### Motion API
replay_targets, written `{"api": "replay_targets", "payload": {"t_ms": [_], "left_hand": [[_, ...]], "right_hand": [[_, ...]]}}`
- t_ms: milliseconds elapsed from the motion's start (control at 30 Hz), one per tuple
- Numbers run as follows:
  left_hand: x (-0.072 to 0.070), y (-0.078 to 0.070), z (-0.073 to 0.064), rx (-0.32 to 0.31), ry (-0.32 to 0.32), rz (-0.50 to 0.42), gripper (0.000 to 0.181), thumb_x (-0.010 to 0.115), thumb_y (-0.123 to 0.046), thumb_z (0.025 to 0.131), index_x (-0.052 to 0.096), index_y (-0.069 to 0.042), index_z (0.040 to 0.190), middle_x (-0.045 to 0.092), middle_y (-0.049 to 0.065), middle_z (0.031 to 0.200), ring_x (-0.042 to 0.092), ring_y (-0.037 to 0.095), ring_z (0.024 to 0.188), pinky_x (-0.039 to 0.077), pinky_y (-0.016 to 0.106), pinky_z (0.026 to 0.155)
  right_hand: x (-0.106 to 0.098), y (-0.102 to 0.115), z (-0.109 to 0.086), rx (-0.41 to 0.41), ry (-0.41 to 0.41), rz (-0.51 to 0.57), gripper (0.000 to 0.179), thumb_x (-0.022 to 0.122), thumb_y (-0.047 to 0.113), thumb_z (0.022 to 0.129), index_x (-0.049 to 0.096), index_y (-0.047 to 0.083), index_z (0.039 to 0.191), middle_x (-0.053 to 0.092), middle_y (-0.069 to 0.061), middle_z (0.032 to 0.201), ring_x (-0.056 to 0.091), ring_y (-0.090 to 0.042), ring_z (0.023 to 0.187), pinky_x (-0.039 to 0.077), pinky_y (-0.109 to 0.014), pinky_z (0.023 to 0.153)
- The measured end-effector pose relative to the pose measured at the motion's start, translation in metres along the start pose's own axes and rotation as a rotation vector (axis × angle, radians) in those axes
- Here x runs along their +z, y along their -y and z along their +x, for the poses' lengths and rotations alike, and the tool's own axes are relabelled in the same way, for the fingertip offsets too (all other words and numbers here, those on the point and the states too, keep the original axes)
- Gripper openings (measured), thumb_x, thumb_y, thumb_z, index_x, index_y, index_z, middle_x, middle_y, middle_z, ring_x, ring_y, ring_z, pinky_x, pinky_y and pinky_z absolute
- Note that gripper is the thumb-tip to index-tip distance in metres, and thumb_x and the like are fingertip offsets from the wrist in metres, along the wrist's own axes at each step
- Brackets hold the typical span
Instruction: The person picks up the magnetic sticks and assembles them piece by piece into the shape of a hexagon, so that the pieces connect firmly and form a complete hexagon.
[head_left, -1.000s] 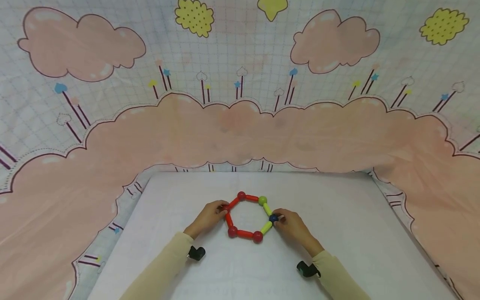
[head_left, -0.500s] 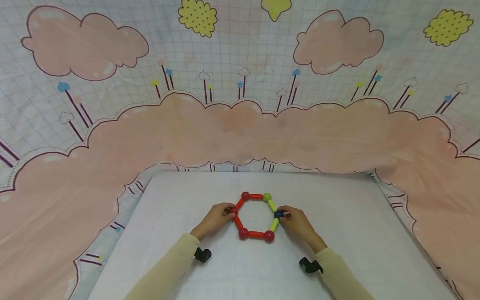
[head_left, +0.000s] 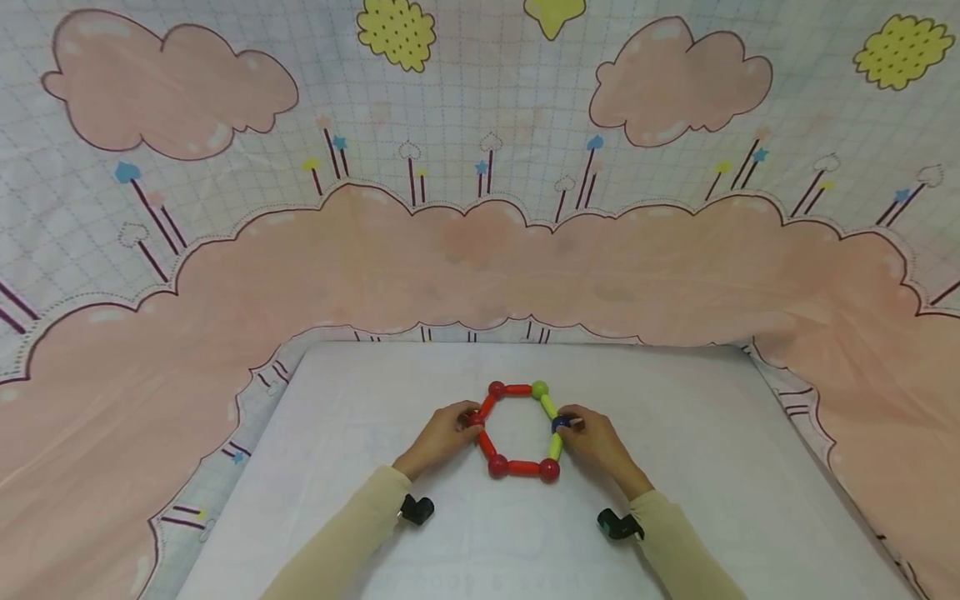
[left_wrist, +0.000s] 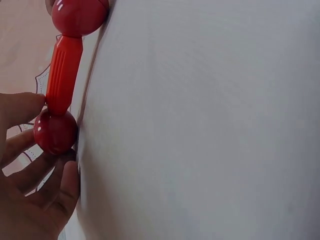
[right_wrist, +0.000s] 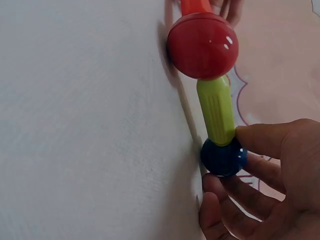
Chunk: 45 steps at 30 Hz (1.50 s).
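Observation:
A six-sided ring of toy balls and rods (head_left: 522,468) lies on the white tabletop in the head view. At its left corner my left hand (head_left: 446,432) pinches a red ball (left_wrist: 55,132), thumb beside the end of a red rod (left_wrist: 64,75). Opposite, my right hand (head_left: 597,440) grips a blue ball (right_wrist: 224,157), from which a yellow-green rod (right_wrist: 217,110) runs to a red ball (right_wrist: 203,46) at the near right corner. A green ball (head_left: 540,389) forms the far right corner, and another red ball (head_left: 497,389) the far left one.
The white tabletop (head_left: 360,383) extends around the ring, its far edge near a patterned cloth (head_left: 480,271) with pink clouds. Black wrist devices sit at both cuffs, left device (head_left: 417,509) and right device (head_left: 619,525).
Both hands and the ring have shifted right and slightly away from me. The left side moved further than the right, so the ring looks narrower and more even. Both hands keep their hold.

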<state>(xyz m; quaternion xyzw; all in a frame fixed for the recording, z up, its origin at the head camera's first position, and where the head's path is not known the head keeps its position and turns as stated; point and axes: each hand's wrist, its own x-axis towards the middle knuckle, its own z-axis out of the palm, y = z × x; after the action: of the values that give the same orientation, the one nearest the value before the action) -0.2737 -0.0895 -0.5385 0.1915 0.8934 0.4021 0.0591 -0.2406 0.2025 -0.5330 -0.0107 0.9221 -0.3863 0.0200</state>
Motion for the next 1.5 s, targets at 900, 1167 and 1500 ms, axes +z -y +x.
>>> {"api": "replay_targets", "payload": {"t_ms": [900,1167,1500], "left_hand": [[0.014,-0.011,-0.001,-0.103,-0.059,-0.009,0.05,0.072,-0.03,0.088,0.056,-0.006,0.128,0.063,0.007,0.11,0.055,0.02,0.096,0.051,0.038,0.087],[0.021,-0.019,-0.002,-0.076,-0.08,0.059,0.049,0.073,-0.023,0.087,0.057,-0.007,0.131,0.06,0.008,0.103,0.05,0.019,0.091,0.044,0.03,0.074],[0.022,-0.016,0.004,-0.043,-0.054,0.031,0.035,0.07,-0.02,0.088,0.068,-0.005,0.119,0.058,0.016,0.12,0.054,0.023,0.103,0.048,0.035,0.087]], "right_hand": [[0.0,-0.012,-0.002,0.004,-0.109,0.072,0.027,0.069,0.016,0.091,0.065,0.008,0.117,0.069,-0.01,0.108,0.064,-0.022,0.096,0.054,-0.038,0.082],[0.006,-0.012,-0.001,0.019,-0.095,0.077,0.028,0.069,0.017,0.091,0.065,0.01,0.117,0.069,-0.009,0.109,0.063,-0.021,0.097,0.054,-0.038,0.083],[0.003,-0.009,-0.003,0.017,-0.1,0.077,0.028,0.069,0.017,0.091,0.064,0.01,0.118,0.069,-0.008,0.109,0.063,-0.019,0.095,0.054,-0.036,0.083]]}}
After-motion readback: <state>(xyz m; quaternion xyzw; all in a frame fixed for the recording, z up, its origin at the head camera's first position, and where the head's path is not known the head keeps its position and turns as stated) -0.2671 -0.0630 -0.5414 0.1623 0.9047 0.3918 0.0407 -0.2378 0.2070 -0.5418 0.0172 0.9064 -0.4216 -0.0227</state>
